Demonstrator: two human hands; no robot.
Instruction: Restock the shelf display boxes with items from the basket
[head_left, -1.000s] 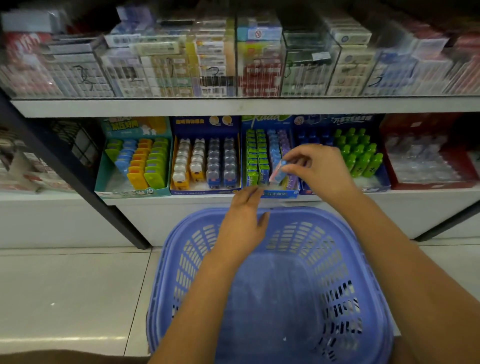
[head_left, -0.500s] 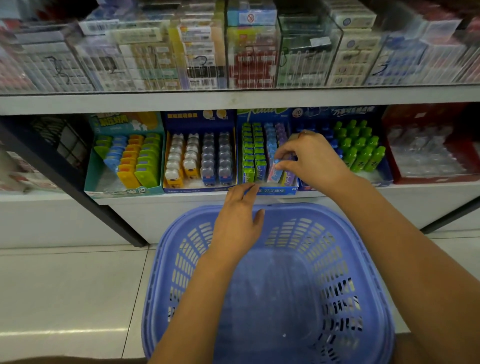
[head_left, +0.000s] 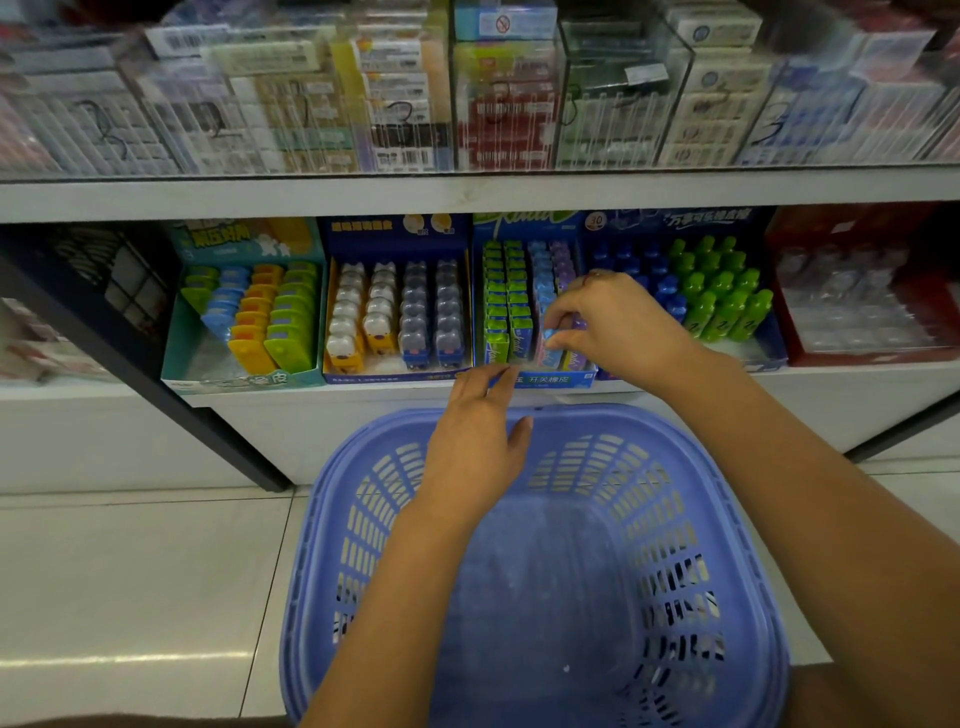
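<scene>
1. On the lower white shelf (head_left: 311, 410), in the blue cardboard display box (head_left: 550, 380) with green, blue and purple columns, a small light-blue slim pack (head_left: 551, 347) is being seated at the front of the blue column.
2. Grip: the pack is pinched between the thumb and fingertips of the right hand (head_left: 618, 322). The left hand (head_left: 478, 441) is held flat with fingers straight and nothing grasped. Its tips are at the box's front lip; contact cannot be confirmed.
3. Progress: no stock is made out on the floor of the lilac-blue slotted plastic basket (head_left: 727, 519), so this pack is judged the last, or nearly so. The columns in this box look filled to the front. A bare patch is noted at the front left of the teal display box (head_left: 244, 382); whether it is to be filled cannot be told.
4. Orientation: the pack's long axis is stood near upright, leaning back slightly like its neighbours. The broad face is turned outward and the top end upward. The lower part is partly hidden by fingers.
</scene>
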